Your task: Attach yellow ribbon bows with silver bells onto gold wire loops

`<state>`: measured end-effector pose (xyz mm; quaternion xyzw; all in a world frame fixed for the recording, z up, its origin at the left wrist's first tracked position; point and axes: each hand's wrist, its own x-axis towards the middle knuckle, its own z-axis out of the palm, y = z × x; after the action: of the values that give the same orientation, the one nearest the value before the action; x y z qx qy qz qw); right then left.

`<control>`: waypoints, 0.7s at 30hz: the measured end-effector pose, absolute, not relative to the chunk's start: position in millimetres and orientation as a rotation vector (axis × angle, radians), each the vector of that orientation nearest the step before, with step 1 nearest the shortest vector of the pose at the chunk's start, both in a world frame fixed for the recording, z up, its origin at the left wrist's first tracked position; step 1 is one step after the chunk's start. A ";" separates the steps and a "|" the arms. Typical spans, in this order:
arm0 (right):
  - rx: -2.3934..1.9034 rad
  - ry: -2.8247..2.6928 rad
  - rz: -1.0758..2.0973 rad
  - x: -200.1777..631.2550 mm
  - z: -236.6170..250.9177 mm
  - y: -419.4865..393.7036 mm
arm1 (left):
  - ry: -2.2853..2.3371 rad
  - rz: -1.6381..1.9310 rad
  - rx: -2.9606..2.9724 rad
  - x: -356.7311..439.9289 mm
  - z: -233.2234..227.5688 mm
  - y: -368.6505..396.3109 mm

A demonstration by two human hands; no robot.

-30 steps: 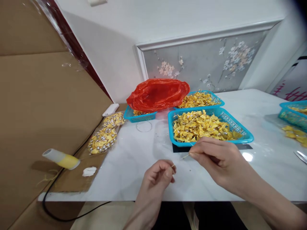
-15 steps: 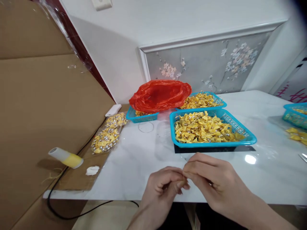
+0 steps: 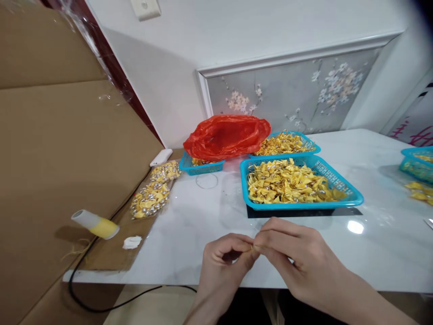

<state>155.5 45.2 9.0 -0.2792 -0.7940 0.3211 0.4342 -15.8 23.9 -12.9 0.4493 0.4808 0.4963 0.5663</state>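
Above the front edge of the white table (image 3: 182, 253), my left hand (image 3: 228, 264) and my right hand (image 3: 296, 253) meet with thumbs and fingertips pinched together. Whatever lies between the fingertips is too small and hidden to name. Just beyond them stands a blue plastic basket (image 3: 352, 197), full of yellow ribbon bows (image 3: 287, 180) with silvery beads. My right hand is the nearer one to this basket, and both hands are apart from it.
Behind are a second blue basket (image 3: 313, 139) of bows and a red plastic bag (image 3: 226, 135) over a smaller basket (image 3: 203, 169). At left, bagged beaded bows (image 3: 150, 196), a yellow thread spool (image 3: 96, 224) and a black cable (image 3: 72, 289) lie by cardboard (image 3: 67, 158). Another basket (image 3: 416, 164) stands right.
My hands have shifted slightly left and stay pinched together. The left fingers are drawn in closer to the right fingertips. The whole view has moved a little.
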 end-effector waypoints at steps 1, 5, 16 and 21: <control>-0.696 -1.978 0.802 155.8 8.9 45.6 | 1.141 1.176 1.038 -15.1 -12.5 23.9; -0.706 -1.970 0.832 155.6 9.0 45.7 | 1.171 1.198 0.983 -12.6 -7.4 24.1; -0.786 -1.955 0.875 157.3 11.0 47.2 | 1.149 1.221 0.857 -21.9 2.7 26.4; -0.790 -1.953 0.899 156.7 11.3 45.3 | 1.100 1.265 0.770 -19.6 7.3 25.2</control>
<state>156.7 45.3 11.3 -0.3140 -0.7766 0.3575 0.4128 -19.6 25.2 7.3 0.3328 0.4753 0.5466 0.6037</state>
